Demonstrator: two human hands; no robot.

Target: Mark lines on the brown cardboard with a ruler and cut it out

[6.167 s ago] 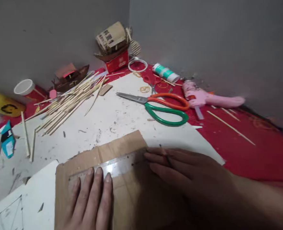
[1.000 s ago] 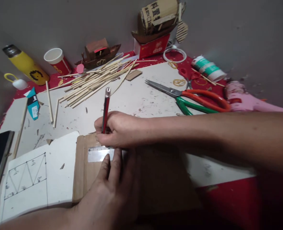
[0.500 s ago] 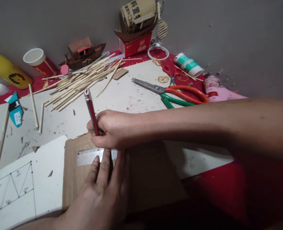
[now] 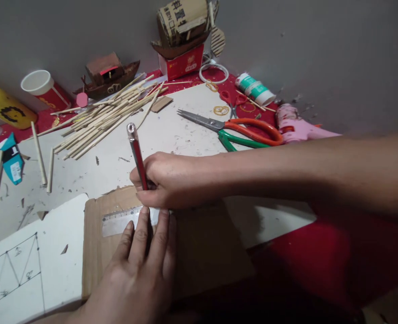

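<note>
My left hand (image 4: 141, 274) lies with fingers outstretched, its fingertips pressing a metal ruler (image 4: 113, 226) onto a brown cardboard sheet (image 4: 96, 252). In my right hand (image 4: 165, 180) is a red pen with a silvery end (image 4: 138, 157), held nearly upright in closed fingers. This hand sits at the ruler's upper edge, just beyond the left fingertips. The pen's tip is hidden behind the fist. Left of the cardboard is a white sheet (image 4: 60, 270) bearing a drawn truss pattern with handwritten marks.
Behind the hands lie a pile of wooden sticks (image 4: 100, 119) and orange-and-green-handled scissors (image 4: 215, 125). At the back stand a paper cup (image 4: 46, 90), a model boat (image 4: 107, 74) and a red box (image 4: 183, 63). A pink glue gun (image 4: 296, 126) lies right, a yellow bottle (image 4: 6, 105) left.
My right hand with the pen has shifted to the right along the ruler's edge. My left hand keeps its place on the ruler. The whole view has shifted slightly.
</note>
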